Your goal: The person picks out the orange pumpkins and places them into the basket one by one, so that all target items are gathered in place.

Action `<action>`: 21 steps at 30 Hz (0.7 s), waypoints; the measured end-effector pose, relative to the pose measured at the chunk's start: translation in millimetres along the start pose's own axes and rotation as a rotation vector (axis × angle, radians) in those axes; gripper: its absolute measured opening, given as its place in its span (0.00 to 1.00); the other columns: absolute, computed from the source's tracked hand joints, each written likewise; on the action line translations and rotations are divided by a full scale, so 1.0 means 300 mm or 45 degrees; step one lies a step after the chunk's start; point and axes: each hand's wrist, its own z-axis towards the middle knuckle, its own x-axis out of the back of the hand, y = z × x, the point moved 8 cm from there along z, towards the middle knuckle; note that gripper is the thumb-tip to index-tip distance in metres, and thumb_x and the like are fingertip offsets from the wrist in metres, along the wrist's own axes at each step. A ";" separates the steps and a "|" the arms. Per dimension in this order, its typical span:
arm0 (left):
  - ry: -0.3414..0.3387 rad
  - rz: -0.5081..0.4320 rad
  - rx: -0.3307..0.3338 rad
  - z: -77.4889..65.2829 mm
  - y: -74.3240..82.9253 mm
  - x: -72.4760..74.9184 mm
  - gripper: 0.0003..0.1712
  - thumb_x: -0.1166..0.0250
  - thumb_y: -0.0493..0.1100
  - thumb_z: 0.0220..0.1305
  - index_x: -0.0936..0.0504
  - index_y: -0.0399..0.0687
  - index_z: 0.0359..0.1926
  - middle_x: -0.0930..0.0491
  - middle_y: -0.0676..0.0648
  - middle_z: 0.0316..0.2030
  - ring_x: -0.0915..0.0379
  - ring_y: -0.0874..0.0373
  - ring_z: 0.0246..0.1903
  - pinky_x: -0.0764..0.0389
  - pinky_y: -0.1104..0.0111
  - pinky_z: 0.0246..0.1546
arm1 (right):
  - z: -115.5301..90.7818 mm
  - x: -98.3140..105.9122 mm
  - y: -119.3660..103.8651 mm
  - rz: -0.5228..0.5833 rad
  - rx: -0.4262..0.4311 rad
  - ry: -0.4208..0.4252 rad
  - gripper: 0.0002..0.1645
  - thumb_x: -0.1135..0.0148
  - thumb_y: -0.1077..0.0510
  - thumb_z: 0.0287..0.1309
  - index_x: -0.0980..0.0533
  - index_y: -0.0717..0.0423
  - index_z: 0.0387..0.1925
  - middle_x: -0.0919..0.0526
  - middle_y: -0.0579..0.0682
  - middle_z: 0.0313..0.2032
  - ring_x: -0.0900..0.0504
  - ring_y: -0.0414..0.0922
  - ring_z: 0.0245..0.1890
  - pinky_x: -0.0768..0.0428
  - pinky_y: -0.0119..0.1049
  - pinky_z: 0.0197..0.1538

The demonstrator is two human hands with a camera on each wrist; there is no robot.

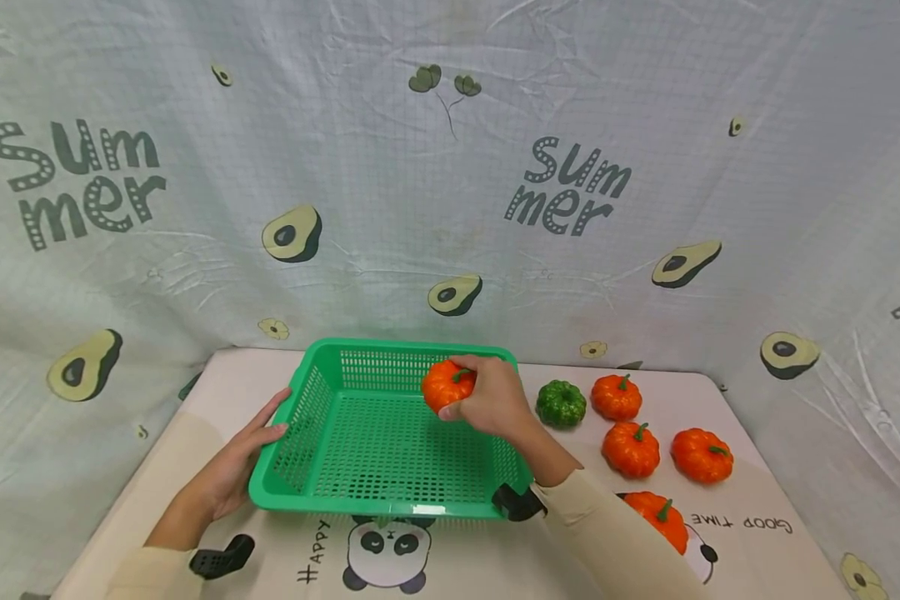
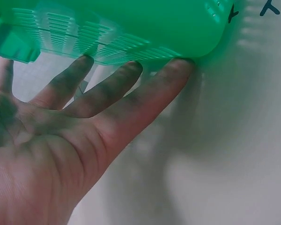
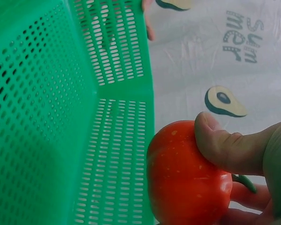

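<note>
A green plastic basket (image 1: 390, 506) with slotted walls stands on the table, nothing lying on its floor. Over its right half my right hand (image 1: 491, 398) grips a small orange pumpkin (image 1: 446, 387) with a green stem. In the right wrist view the thumb presses the side of this pumpkin (image 3: 187, 173), and other fingers are partly hidden behind it. My left hand (image 1: 234, 467) is at the basket's left side. Seen from the left wrist, its straight fingers (image 2: 145, 101) touch the outside of the basket wall (image 2: 131, 28).
Right of the basket sit a green pumpkin (image 1: 561, 404) and several orange pumpkins (image 1: 631, 449), one partly behind my right sleeve (image 1: 607, 533). The white table (image 1: 285, 554) carries a panda print. A printed cloth (image 1: 375, 167) hangs behind and at both sides.
</note>
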 end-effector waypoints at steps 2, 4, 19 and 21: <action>0.003 0.001 0.000 0.000 0.001 0.002 0.42 0.53 0.54 0.82 0.68 0.75 0.84 0.66 0.40 0.84 0.48 0.44 0.74 0.28 0.62 0.60 | 0.007 -0.006 -0.006 0.005 0.013 -0.002 0.46 0.13 0.58 0.41 0.20 0.57 0.65 0.12 0.57 0.54 0.15 0.53 0.50 0.14 0.47 0.50; 0.004 0.005 -0.002 0.001 0.001 0.003 0.42 0.53 0.55 0.82 0.68 0.76 0.83 0.66 0.40 0.84 0.46 0.46 0.73 0.27 0.62 0.60 | 0.012 -0.014 -0.009 0.013 0.021 -0.006 0.45 0.12 0.58 0.40 0.20 0.57 0.64 0.12 0.56 0.53 0.15 0.53 0.49 0.14 0.46 0.49; 0.012 0.015 -0.005 0.001 -0.007 0.006 0.42 0.54 0.53 0.82 0.69 0.73 0.84 0.66 0.39 0.84 0.51 0.40 0.76 0.28 0.62 0.59 | 0.045 -0.074 -0.040 0.019 0.047 -0.068 0.46 0.12 0.56 0.41 0.20 0.55 0.65 0.12 0.56 0.53 0.15 0.53 0.49 0.14 0.45 0.47; 0.020 0.013 -0.004 0.001 -0.006 0.009 0.42 0.54 0.53 0.82 0.68 0.74 0.84 0.65 0.40 0.84 0.50 0.42 0.75 0.28 0.63 0.59 | 0.048 -0.083 -0.047 0.029 0.058 -0.079 0.45 0.13 0.57 0.42 0.20 0.56 0.65 0.12 0.56 0.54 0.15 0.53 0.49 0.14 0.45 0.47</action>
